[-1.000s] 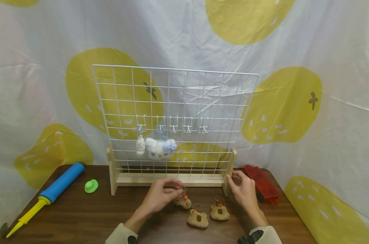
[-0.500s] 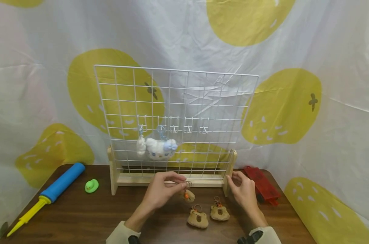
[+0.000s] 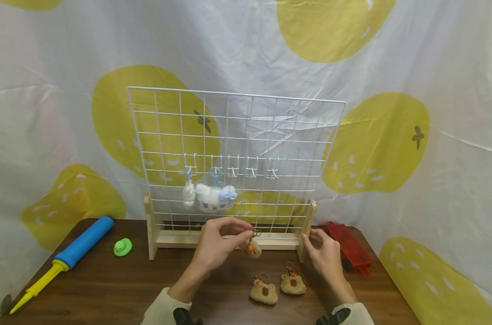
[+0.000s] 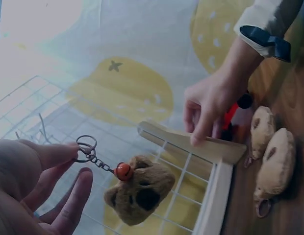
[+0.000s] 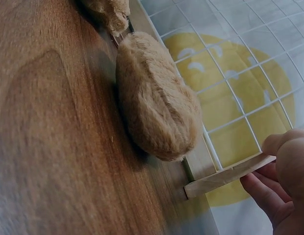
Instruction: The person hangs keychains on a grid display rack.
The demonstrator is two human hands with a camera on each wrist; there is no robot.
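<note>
My left hand [image 3: 219, 241] pinches the metal ring of a brown plush bear-like keychain [image 4: 142, 191] between thumb and forefinger. The plush hangs off the table with an orange bell [image 4: 123, 171] on its chain, in front of the rack's wooden base. My right hand [image 3: 325, 253] grips the right wooden upright [image 5: 225, 177] of the white wire grid rack [image 3: 238, 140], thumb on one side and fingers on the other. Two matching plush keychains lie on the table between the hands: a nearer one [image 3: 264, 292] and one to its right [image 3: 293, 284].
White hooks [image 3: 252, 172] line the grid's middle; a white plush cat head [image 3: 213, 198] and a smaller white plush [image 3: 188, 195] hang at left. A blue and yellow pump [image 3: 73, 253] and green duck [image 3: 123, 247] lie left; a red plastic object [image 3: 349, 247] lies right.
My left hand has risen and shifted slightly right, lifting the plush keychain off the table. The right hand keeps its place on the upright.
</note>
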